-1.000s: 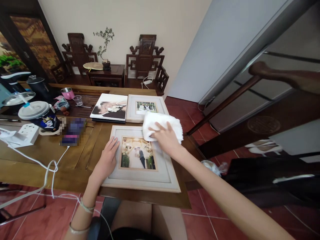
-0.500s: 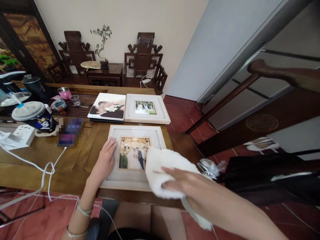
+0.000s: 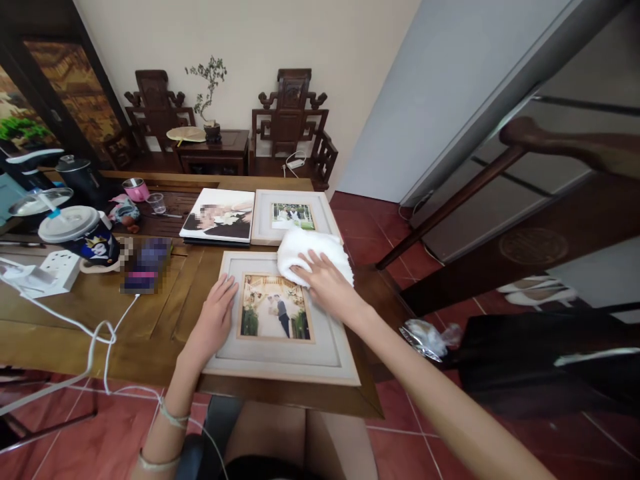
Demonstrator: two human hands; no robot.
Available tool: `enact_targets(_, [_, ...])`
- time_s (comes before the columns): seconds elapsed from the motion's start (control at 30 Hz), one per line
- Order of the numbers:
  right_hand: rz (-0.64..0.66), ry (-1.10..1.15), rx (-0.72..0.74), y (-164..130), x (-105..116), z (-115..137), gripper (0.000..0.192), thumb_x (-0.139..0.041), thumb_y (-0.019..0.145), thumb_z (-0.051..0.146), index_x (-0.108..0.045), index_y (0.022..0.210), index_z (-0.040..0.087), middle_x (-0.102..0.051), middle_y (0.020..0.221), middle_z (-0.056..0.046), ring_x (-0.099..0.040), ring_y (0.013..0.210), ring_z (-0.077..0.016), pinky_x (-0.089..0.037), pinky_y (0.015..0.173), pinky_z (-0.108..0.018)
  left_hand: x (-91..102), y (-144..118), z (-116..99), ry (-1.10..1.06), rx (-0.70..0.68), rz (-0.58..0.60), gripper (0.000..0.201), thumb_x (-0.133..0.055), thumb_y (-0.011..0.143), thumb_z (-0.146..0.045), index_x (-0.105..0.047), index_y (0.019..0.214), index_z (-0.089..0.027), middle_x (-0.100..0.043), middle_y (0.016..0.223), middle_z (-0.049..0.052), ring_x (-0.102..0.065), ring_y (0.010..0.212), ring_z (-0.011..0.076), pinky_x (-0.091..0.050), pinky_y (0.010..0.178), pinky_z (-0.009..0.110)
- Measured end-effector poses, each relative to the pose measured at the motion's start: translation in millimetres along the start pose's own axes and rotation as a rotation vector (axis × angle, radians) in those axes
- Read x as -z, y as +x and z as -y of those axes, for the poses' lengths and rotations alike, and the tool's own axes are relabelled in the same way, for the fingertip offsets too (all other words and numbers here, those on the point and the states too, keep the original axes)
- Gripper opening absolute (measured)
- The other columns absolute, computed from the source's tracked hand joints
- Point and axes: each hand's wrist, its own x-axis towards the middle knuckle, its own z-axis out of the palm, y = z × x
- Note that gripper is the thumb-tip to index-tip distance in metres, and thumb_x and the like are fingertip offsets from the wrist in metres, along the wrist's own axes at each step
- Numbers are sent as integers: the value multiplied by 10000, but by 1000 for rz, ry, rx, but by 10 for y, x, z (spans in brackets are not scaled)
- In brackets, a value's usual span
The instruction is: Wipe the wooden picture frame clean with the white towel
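Note:
A light wooden picture frame [image 3: 283, 365] with a wedding photo of a couple lies flat near the table's front edge. My left hand [image 3: 216, 313] holds its left side, fingers laid over the border; the thumb is not clearly seen. My right hand [image 3: 325, 280] is closed on a fluffy white cloth [image 3: 315, 250], bunched over the frame's upper right corner. This cloth also covers part of the near edge of a second picture frame [image 3: 325, 212] behind. Left of that one, a stack of photo panels [image 3: 217, 217] shows a partly blurred picture on top.
To the left are a lidded drink cup [image 3: 80, 233], a charging phone [image 3: 146, 265], a power strip [image 3: 57, 270] and white cables [image 3: 103, 340]. A pink mug [image 3: 136, 190] stands farther back. A wooden chair [image 3: 530, 247] and a crumpled plastic bag [image 3: 425, 337] are at the right.
My right hand has moved the white cloth up and away from me, from the frame's lower right to its upper right corner. My left hand stays on the left border.

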Motion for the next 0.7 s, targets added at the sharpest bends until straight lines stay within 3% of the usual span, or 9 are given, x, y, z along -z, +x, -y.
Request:
enact_targets(0.13, [1,4,51,-209,-36,192,645,-465,705,-89,-576,1303,125,-467,1423,-223,-343,1369,-364,-262,1108,-566,1,-1,13,-12,-15,1,451,-333,950,-114,-494,1366,-183,-486,1432,145,-309,1426,236,-320,1141,523])
enact_targets(0.3, [154,100,159,-898,108,595,584,-557,688,-9,-633,1236,181,-520,1370,-226,-419,1302,-432,-349,1033,-626,35,18,-56,26,2,28,451,-316,964,-128,-453,1393,-141,-460,1450,164,-297,1430,231,-314,1148,513])
enact_targets(0.43, [235,255,271,-1284,246,909,620,-573,694,62,-579,1300,197,-493,1403,-213,-429,1294,-432,-439,986,-583,73,49,-125,64,29,57,424,-352,982,-193,-460,1388,-141,-455,1457,162,-302,1427,243,-314,1148,515])
enact_targets(0.57, [162,227,169,-1114,192,897,641,-507,710,-7,-559,1324,168,-454,1436,-213,-338,1355,-412,-368,1052,-587,110,67,-127,63,26,117,426,-349,985,-215,-465,1388,-136,-438,1469,166,-274,1438,253,-295,1154,518])
enact_targets(0.7, [25,86,35,-615,33,567,614,-449,726,-85,-597,1280,134,-402,1462,-231,-294,1382,-385,-273,1108,-580,132,67,-88,30,22,154,430,-342,985,-215,-461,1397,-181,-413,1492,145,-258,1445,254,-297,1146,532])
